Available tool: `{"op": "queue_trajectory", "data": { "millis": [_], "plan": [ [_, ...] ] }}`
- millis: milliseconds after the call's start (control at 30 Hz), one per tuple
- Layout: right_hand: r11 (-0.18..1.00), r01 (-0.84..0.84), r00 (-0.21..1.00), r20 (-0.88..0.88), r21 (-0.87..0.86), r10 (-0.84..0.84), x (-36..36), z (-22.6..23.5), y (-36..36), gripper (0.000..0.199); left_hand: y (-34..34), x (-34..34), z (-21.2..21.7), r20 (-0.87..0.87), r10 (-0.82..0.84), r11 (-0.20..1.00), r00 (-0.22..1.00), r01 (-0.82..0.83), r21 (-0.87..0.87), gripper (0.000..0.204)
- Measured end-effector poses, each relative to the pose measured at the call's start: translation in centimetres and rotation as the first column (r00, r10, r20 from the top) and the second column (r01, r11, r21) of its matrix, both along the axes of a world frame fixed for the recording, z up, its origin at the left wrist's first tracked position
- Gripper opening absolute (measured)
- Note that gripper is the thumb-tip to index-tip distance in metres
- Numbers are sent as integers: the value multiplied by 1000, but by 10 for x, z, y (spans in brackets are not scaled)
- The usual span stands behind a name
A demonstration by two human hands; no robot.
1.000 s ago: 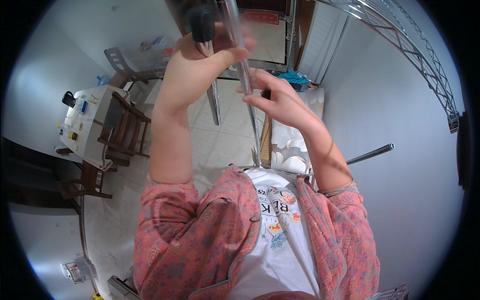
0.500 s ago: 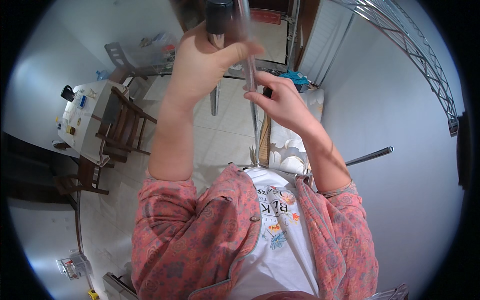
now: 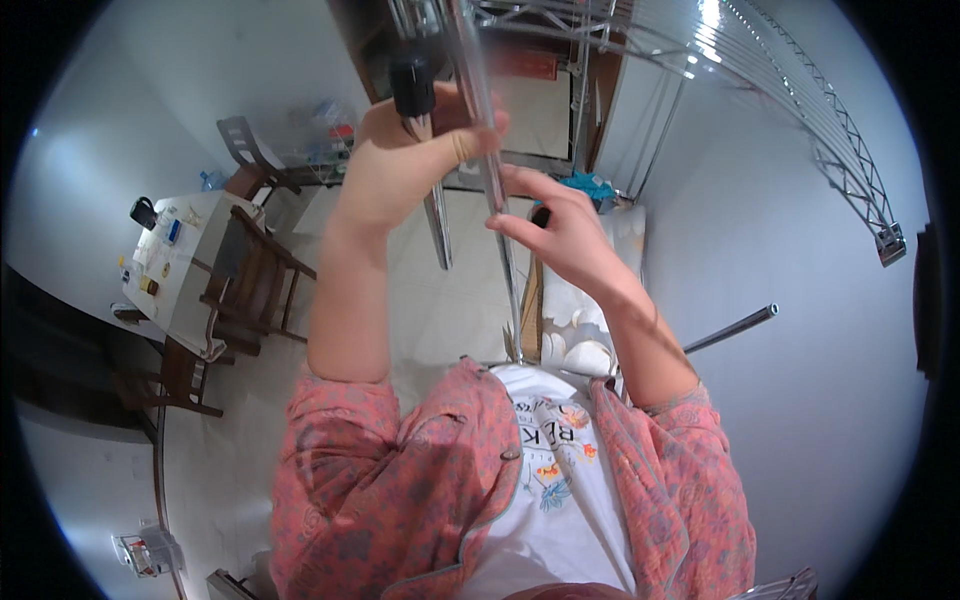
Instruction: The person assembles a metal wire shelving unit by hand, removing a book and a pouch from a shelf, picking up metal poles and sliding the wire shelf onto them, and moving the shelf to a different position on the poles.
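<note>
My left hand (image 3: pixel 390 175) is raised and closed around a short chrome tube with a black cylindrical piece (image 3: pixel 411 85) on it. The tube's lower end (image 3: pixel 440 240) sticks out below my wrist. My left thumb stretches across to a long upright chrome pole (image 3: pixel 505 255), and its tip is blurred. Lower on that pole, my right hand (image 3: pixel 560 220) pinches it between thumb and fingers. A chrome wire shelf (image 3: pixel 690 55) spans the top right, above my hands. Where the black piece meets the shelf is blurred.
Another chrome pole (image 3: pixel 735 327) juts out beside my right forearm. White patterned bedding or cushions (image 3: pixel 575 340) lie beyond my right arm, with a teal cloth (image 3: pixel 590 185) farther back. To the left stand a white table (image 3: pixel 185 255) with small items and wooden chairs (image 3: pixel 255 270).
More of the wire shelf shows at the top now. Both hands and the black piece sit lower in the picture, with the grips about the same.
</note>
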State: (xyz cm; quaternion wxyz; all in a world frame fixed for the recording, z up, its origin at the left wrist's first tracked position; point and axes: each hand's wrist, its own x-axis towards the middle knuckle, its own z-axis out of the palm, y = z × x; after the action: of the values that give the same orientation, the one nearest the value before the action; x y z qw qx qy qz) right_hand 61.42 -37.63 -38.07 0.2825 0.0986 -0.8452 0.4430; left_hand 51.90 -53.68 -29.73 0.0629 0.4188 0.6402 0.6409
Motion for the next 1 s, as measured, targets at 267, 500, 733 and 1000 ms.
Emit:
{"op": "queue_trajectory", "data": {
  "millis": [267, 500, 733, 1000],
  "plan": [
    [830, -162, 902, -421, -534, -94, 40, 82, 33, 20, 9, 14, 3, 19, 138, 990, 990, -138, 9, 24],
    [817, -135, 881, -446, -560, -160, 35, 114, 34, 26, 3, 2, -1, 10, -140, 986, 990, 138, 92, 42],
    [873, -165, 864, -495, -459, -97, 28, 118, 43, 32, 2, -8, -1, 30, -194, 978, 981, 191, 82, 33],
    [836, -53, 900, -389, -546, -196, 32, 129, 38, 32, 12, 0, 3, -6, 18, 1000, 1000, -18, 10, 31]
  ]
}}
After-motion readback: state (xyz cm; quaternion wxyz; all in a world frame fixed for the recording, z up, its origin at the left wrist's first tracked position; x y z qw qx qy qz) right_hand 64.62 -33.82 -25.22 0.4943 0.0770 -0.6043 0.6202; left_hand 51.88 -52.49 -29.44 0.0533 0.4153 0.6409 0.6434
